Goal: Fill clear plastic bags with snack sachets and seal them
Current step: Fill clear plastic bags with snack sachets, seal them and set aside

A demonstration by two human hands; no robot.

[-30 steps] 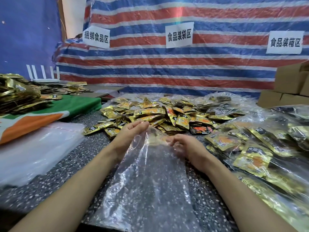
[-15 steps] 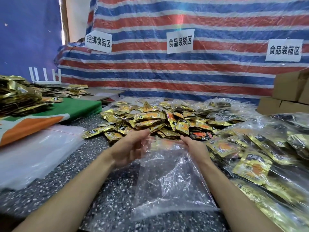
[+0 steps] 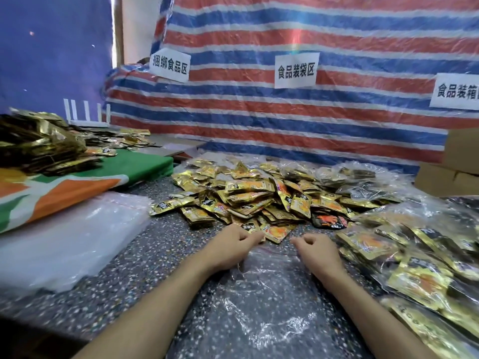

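Observation:
An empty clear plastic bag (image 3: 269,304) lies flat on the speckled table (image 3: 160,257) between my forearms, its red-lined mouth pointing away from me. My left hand (image 3: 230,248) pinches the left corner of the bag's mouth. My right hand (image 3: 317,252) pinches the right corner with curled fingers. Just beyond the mouth lies a heap of gold snack sachets (image 3: 259,198), the nearest ones almost touching my fingertips.
Filled clear bags of sachets (image 3: 420,260) are piled at the right. A stack of empty clear bags (image 3: 70,242) lies at the left beside a green and orange sack (image 3: 64,187) bearing more gold sachets (image 3: 39,143). Cardboard boxes (image 3: 456,164) stand far right. A striped tarp (image 3: 285,120) backs the table.
The bag was held up above the table; both hands have lowered it and laid it flat, moving apart to the corners of its mouth near the sachet heap.

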